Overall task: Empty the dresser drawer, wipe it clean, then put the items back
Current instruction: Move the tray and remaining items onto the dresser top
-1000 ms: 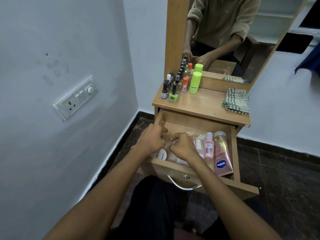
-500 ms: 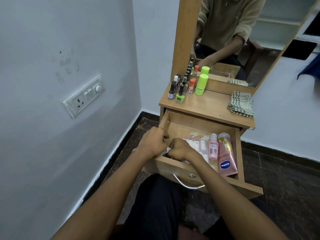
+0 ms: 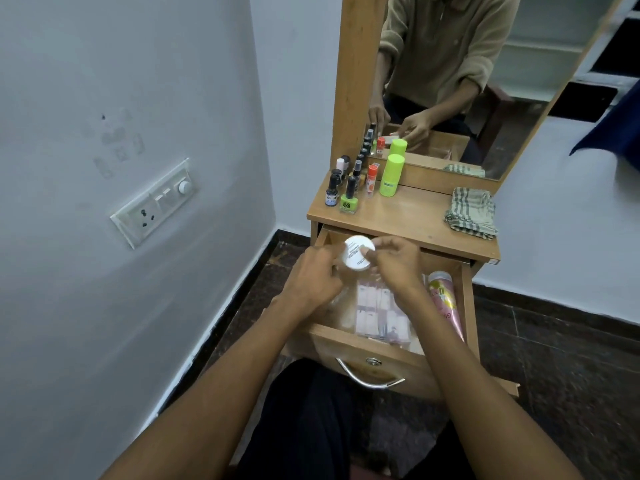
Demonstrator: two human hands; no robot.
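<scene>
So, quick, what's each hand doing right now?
Left hand: fingers curled; whether it holds anything cannot be told.
Right hand: holds the round white jar above the open drawer.

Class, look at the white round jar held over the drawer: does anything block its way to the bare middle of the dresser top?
Nothing visible does. The right hand holds the white jar above the drawer; the bottles and checked cloth stand aside on the dresser top.

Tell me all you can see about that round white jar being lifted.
The round white jar is small and flat-topped, plastic-looking, with dark lettering too blurred to read. It is tilted, lid facing the camera, above the open drawer's back-left corner. The right hand pinches its edge; the left hand is curled beside it, contact unclear.
</scene>
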